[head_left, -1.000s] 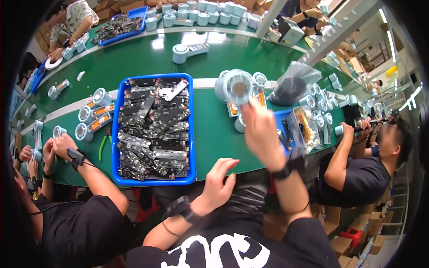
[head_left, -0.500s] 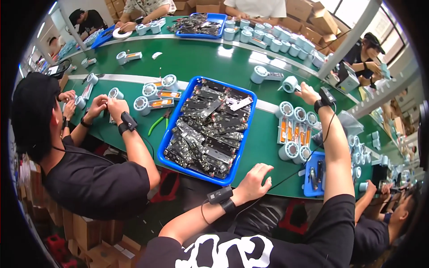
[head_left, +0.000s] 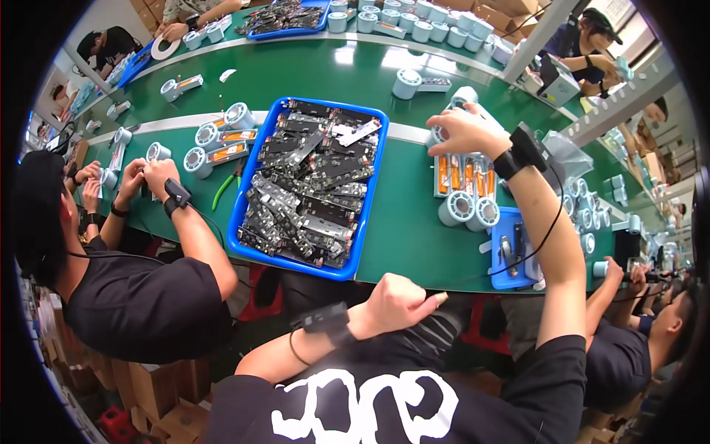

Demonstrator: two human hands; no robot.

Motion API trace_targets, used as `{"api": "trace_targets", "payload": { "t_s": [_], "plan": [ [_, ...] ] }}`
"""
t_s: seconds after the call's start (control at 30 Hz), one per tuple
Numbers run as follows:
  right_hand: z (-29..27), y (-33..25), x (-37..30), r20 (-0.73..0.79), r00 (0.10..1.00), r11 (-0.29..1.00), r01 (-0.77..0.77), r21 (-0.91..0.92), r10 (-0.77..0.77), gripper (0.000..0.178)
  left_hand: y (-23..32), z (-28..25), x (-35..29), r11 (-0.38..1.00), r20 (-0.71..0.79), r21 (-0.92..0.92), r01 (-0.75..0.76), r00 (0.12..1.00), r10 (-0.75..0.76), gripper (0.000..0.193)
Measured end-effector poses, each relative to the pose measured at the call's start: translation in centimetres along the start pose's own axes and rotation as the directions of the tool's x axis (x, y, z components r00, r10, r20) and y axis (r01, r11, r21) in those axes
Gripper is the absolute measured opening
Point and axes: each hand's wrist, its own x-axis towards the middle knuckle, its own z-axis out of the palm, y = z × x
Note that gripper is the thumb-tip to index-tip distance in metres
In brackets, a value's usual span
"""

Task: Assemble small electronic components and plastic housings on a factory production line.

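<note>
The right hand [head_left: 471, 133] is half open above the far end of a group of light-blue units [head_left: 456, 209], which stands on the green desk [head_left: 414, 235], to the right of the middle. Its fingers are bent, the thumb is apart from them, and a round light-blue part shows between; I cannot tell if the hand grips it or is only near to it. Long orange pieces lie inside the units of this group, and two round ends point to the near side. Just beyond the right hand one more light-blue unit [head_left: 464, 96] is partly hidden by it.

The left hand [head_left: 396, 303] is at the near edge of the desk, curled into a loose fist with the thumb stretched to the right; nothing is seen in it.

Between the middle and the left there is a large blue tray [head_left: 370, 191], filled with black circuit boards [head_left: 314, 177]. To the left of it lie pliers with green handles [head_left: 220, 194], and a little farther three light-blue units. A small blue tray [head_left: 503, 280] with dark items is near the right forearm, and a clear plastic bag [head_left: 568, 152] is behind this forearm. At the left, a co-worker [head_left: 148, 311] in black works with both hands.
</note>
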Motion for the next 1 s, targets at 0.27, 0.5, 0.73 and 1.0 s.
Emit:
{"api": "trace_targets", "payload": {
  "t_s": [0.27,0.5,0.73,1.0],
  "plan": [
    [1.7,-1.4,2.8,-0.008,0.995,0.992,-0.099,-0.079,0.098,0.039,0.4,-13.4,2.1,0.732,-0.011,0.674,0.098,0.992,-0.122,0.013],
    [-0.5,-4.5,1.7,-0.172,0.985,0.999,0.017,0.029,-0.012,0.045,-3.0,-14.9,4.3,0.529,0.121,0.839,-0.125,0.992,0.044,0.014],
    [1.5,-11.5,-3.5,-0.087,0.996,0.996,0.03,0.084,-0.023,0.036,-3.7,-16.1,3.2,0.571,0.173,0.794,-0.208,0.978,0.117,0.011],
    [4.9,-13.8,-7.9,-0.064,0.996,0.994,-0.058,0.092,0.064,0.033,-3.9,-15.7,2.4,0.615,0.176,0.767,-0.182,0.982,0.07,0.015]
  ]
}}
